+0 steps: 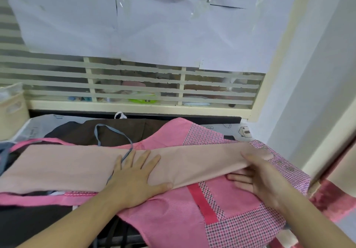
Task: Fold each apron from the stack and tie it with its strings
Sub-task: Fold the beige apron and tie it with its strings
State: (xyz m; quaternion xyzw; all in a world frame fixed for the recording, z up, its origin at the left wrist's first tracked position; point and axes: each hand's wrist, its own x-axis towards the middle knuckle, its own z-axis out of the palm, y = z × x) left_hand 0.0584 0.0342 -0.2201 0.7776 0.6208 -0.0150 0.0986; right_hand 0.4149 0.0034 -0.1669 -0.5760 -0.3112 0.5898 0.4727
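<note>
The left hand (134, 178) lies flat and open, pinning the peach apron (63, 166) in place, while the right hand (258, 172) pinches its folded edge to turn it over near the worktop's right edge.

We count two hands: the left hand (134, 178) near the middle and the right hand (258, 178) at the right. We see three aprons: one pale pink apron (67, 168) folded across, one pink checked apron (237, 226) under it at the near right, one dark brown apron (115, 130) at the far side. One grey string (115, 137) lies on them. One white basket (11, 110) stands at the far left.
</note>
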